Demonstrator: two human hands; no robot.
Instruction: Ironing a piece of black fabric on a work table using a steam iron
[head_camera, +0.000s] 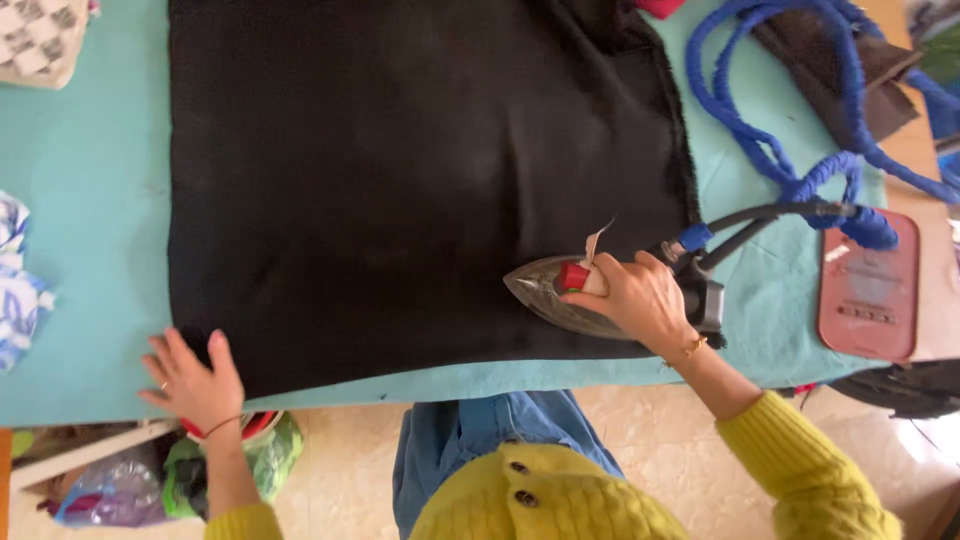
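Teal padded ironing table (90, 330) carries a large black woven cloth (400, 180); right hand (640, 300) is clamped on the metal steam iron (560, 290) near the cloth's near-right edge. Left hand (195, 380), fingers spread flat, pins the near-left corner. Risk: blue-wrapped hose (790, 150) could snag and drag the iron.

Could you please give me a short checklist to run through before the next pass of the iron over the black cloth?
1. Right hand grips the metal iron with the red knob: ok.
2. Left hand lies flat on the near left corner of the black cloth: ok.
3. Cloth ahead of the iron's tip lies smooth: ok.
4. Blue-wrapped hose is off the cloth, looped on the turquoise board cover: ok.
5. Iron's heat: cannot tell.
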